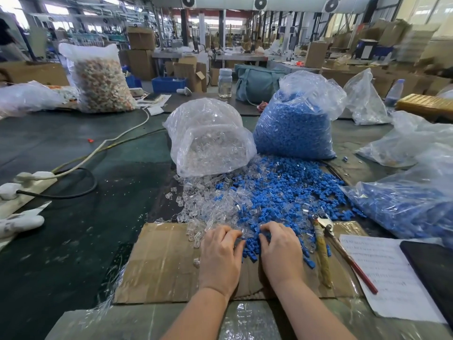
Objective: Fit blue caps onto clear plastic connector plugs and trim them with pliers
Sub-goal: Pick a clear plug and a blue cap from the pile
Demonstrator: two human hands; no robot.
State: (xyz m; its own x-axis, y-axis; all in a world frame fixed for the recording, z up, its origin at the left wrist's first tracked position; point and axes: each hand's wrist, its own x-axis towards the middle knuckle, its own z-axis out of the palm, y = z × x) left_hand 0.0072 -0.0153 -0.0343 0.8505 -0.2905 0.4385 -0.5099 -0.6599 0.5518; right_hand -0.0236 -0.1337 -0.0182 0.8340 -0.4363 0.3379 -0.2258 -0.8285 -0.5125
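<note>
- Both hands lie palm down at the near edge of the spilled heap, on a flattened cardboard sheet (157, 263) that covers part of the dark counter (73, 241).
- Left hand (220, 258): fingers curled down into the parts where clear plugs (208, 204) meet blue caps (282, 192). The fingertips are buried, so I cannot tell whether its grip pinches a piece or holds nothing.
- Right hand (282, 251): fingers bent down among the blue caps, fingertips hidden as well; its grip cannot be told either.
- The hands are close together, with a small clump of blue caps between them.
- The clear plugs spill from a clear bag (208, 138) lying on its side behind the heap; the blue caps spread to its right, in front of an upright blue bag (294, 123).
- The two kinds mix in the middle of the heap.
- Pliers (326, 244) lie on the cardboard just right of the right hand, head toward the heap, one handle red and one wrapped in yellowish tape; neither hand touches them.
- A printed paper (387, 273) lies right of the pliers, with a dark flat item (434, 266) on its far corner.
- Another bag of blue parts (411, 207) lies at the right edge.
- A power strip (27, 190) with cables lies at the left, and a white glove (19, 223) near it.
- A tall bag of pale mixed parts (98, 82) stands far left.
</note>
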